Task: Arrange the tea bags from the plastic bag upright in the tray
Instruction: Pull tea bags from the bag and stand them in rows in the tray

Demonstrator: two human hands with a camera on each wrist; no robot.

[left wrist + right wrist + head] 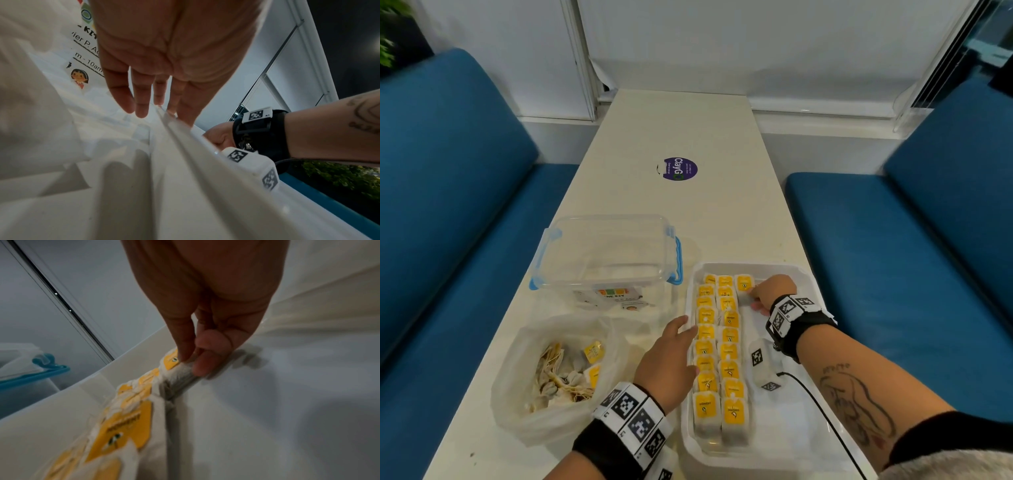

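On my right hand (207, 308) the thumb and fingertips (202, 365) were pinched on the top of a single tea bag (743, 285), the first of a third row at the far end of the tray (804, 442). My left hand (666, 363) lay with its fingers straight and slightly spread, holding nothing; from the left wrist camera its fingertips (141, 110) sat at the tray's left rim, though I could not tell whether they pressed on it.

Outward from there, two rows of tea bags (717, 356) stood upright along the left side of the tray, yellow tags facing me, running from the near end to the far end. The right half of the tray floor was bare white, and a small white block with black-and-white markers (762, 363) lay on it just beside the rows, a black cable leading off from it.

Left of the tray, the plastic bag (551, 377) sat open on the white table (688, 130) with a tangle of tea bags and strings inside. Behind it stood a clear lidded box with blue clips (607, 255). A purple round sticker (680, 168) was stuck further up the table, and blue benches (914, 240) ran along both sides.
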